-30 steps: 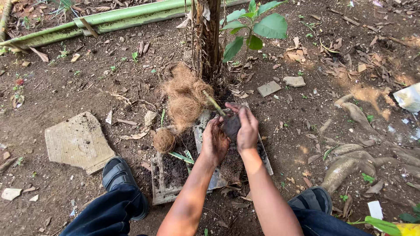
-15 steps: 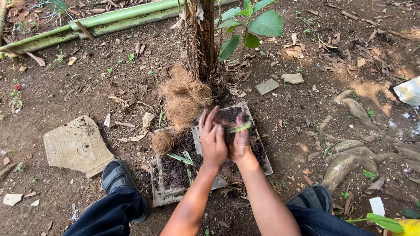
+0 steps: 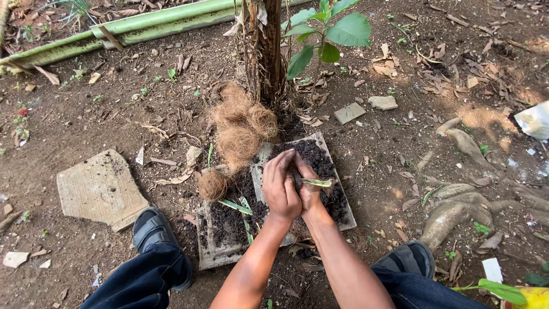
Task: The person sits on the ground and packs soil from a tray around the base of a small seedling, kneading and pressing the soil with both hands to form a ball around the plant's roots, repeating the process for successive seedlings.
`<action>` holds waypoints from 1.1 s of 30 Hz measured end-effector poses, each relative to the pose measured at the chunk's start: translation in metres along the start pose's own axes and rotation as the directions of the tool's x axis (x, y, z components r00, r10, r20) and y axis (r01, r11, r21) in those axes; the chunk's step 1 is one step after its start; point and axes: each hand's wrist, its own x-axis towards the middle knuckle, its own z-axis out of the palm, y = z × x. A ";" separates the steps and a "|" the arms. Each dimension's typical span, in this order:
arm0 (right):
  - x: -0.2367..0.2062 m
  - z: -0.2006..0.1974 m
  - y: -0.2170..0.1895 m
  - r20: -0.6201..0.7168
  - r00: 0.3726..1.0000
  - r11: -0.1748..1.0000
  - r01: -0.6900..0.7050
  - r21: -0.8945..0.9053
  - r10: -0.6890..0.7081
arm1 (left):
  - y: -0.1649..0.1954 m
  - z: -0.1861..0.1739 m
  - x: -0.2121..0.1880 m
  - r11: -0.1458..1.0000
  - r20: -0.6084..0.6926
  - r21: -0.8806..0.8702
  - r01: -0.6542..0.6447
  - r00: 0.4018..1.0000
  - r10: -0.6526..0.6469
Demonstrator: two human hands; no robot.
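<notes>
Head view: dark soil pressed between two hands over a slab.

The left hand (image 3: 281, 186) and right hand (image 3: 307, 189) are closed together on a soil clump (image 3: 295, 173); a green leaf strip (image 3: 315, 182) juts rightward from the grip. Loose soil (image 3: 320, 163) is heaped on the concrete slab (image 3: 341, 220) directly beneath; coconut fibre (image 3: 243, 127) lies nearer the left hand.

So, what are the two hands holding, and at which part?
Left hand and right hand press together around a small plant, at its base; only a green leaf sticks out. Soil may be cupped too; cannot tell.
</notes>
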 end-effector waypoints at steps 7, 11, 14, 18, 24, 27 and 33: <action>-0.008 -0.004 -0.001 0.017 0.992 0.970 0.126 -0.206 -0.125 | 0.003 -0.004 0.001 0.998 -0.042 -0.061 -0.034 0.999 0.031; -0.007 0.007 0.001 -0.123 0.990 0.989 0.057 -0.139 -0.075 | 0.005 -0.005 0.008 0.999 0.038 -0.020 -0.025 0.999 0.026; -0.002 0.023 -0.006 -0.249 0.968 0.997 -0.006 -0.077 -0.013 | 0.000 -0.004 0.018 0.989 0.078 -0.094 0.116 0.991 -0.109; 0.007 0.037 -0.018 -0.435 0.882 0.980 -0.126 0.154 0.182 | -0.010 -0.011 0.027 0.919 -0.011 -0.193 0.345 0.935 -0.354; 0.016 0.026 -0.027 -0.141 0.954 0.960 0.247 -0.133 -0.265 | -0.020 -0.011 0.035 0.649 0.327 -0.422 0.633 0.774 -0.542; 0.012 0.020 -0.026 -0.120 0.909 0.840 0.311 -0.444 -0.400 | -0.024 -0.010 0.037 0.240 0.414 -0.565 0.790 0.523 -0.746; 0.004 0.027 -0.019 0.041 0.887 0.779 0.426 -0.459 -0.461 | -0.025 0.000 0.016 0.406 0.463 -0.557 0.725 0.677 -0.572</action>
